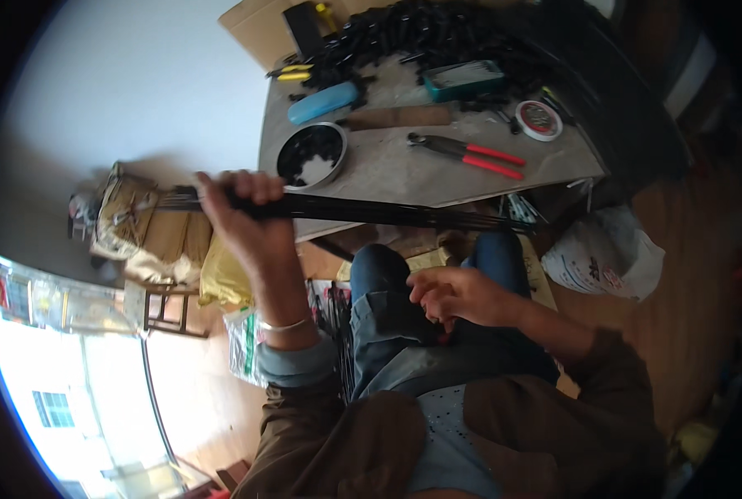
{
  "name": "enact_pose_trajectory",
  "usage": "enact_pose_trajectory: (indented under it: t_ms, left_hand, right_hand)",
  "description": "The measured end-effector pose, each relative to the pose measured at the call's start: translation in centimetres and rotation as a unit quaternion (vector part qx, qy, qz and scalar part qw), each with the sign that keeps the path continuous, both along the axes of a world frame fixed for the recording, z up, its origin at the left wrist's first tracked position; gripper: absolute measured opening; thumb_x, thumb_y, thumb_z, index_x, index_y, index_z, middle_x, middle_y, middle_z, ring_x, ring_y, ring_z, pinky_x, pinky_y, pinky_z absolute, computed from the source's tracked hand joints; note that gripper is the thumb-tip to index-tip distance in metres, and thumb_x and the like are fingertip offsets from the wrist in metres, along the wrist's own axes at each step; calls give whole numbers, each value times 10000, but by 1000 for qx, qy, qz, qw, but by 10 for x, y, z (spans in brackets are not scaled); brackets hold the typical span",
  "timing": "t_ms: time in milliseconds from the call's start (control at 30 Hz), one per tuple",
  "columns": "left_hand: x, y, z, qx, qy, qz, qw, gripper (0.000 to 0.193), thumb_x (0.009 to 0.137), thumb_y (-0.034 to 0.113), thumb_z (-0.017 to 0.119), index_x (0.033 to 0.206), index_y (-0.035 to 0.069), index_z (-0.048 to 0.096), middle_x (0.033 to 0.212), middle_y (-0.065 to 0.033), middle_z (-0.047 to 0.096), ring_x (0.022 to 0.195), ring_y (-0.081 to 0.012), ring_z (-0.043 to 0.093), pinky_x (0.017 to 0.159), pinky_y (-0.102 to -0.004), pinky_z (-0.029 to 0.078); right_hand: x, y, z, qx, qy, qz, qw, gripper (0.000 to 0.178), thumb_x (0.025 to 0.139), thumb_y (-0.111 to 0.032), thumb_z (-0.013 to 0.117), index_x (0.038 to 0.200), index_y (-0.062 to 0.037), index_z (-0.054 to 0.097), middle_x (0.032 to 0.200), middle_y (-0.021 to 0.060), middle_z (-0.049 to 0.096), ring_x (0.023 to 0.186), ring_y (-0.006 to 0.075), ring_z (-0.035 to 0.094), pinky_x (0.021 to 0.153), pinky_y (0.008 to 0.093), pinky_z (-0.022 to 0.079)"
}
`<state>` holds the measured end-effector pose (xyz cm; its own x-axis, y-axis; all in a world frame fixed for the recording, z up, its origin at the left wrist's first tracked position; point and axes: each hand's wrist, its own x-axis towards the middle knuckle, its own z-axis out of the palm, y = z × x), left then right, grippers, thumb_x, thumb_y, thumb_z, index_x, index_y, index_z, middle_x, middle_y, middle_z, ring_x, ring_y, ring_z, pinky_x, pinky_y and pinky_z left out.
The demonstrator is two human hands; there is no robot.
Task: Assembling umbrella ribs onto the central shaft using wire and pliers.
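Observation:
A bundle of long, thin black rods (371, 209) stretches sideways across the front edge of the table. My left hand (250, 216) is wrapped round the bundle near its left end. Over my lap, below the rods and apart from them, my right hand (462, 295) has its fingers curled in. Whatever those fingers may hold is hidden. Just beyond the rods sits a round metal bowl (340, 170) with small black pieces and something white in it. Pliers with red handles (483, 158) lie on the table to its right.
The grey table (379, 179) carries a blue case (322, 102), a wooden block (400, 116), a green box (464, 81), a round tub (539, 121) and a heap of black parts (404, 33). A white plastic bag (603, 254) stands at the right, a wooden stool (171, 309) at the left.

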<state>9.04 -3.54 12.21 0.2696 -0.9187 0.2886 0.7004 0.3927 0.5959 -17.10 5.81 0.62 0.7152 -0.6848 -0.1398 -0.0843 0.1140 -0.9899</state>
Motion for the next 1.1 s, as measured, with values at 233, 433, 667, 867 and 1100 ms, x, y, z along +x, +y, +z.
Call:
enact_pose_trajectory:
  t_ms: [233,433,667,867,1100]
  left_hand:
    - [-86,60,-164,269,99,-231,930,634,911,613,433,942,2,599,928,-144,632,904,-250,583,833,-400,461]
    - [-143,92,-100,-1,-375,-200,905,513,870,412,638,1183,12,561,1158,-132,542,1048,-211,530,875,-347,456]
    - [-126,89,-73,43,-383,-59,921,322,879,175,648,1130,-21,601,986,-57,600,944,-124,560,835,-252,443]
    - [-94,74,-77,102,-369,-38,923,314,948,215,545,1145,-20,611,999,-51,593,942,-109,549,839,-253,438]
    - [-57,55,-83,1,-408,-168,898,278,918,187,599,1114,-8,629,892,-67,552,794,-129,567,713,-267,480]
  right_hand:
    - [-88,8,-9,11,-258,-445,857,294,989,-321,423,1036,-59,547,1056,117,564,678,161,585,557,308,507]
    - [-62,-9,-29,-111,37,-425,898,198,935,-245,520,906,-68,605,860,48,600,689,139,587,573,277,473]
    - [19,-18,-77,-361,268,-289,845,185,800,-209,682,907,-79,607,822,117,648,777,314,644,665,413,517]
    - [32,-15,-57,-339,314,-278,842,294,796,-274,717,920,-54,565,773,136,641,715,326,638,632,428,505]
    - [21,-33,-11,-51,-30,-233,971,165,838,-129,692,949,-39,610,766,-20,595,712,45,552,643,209,433]
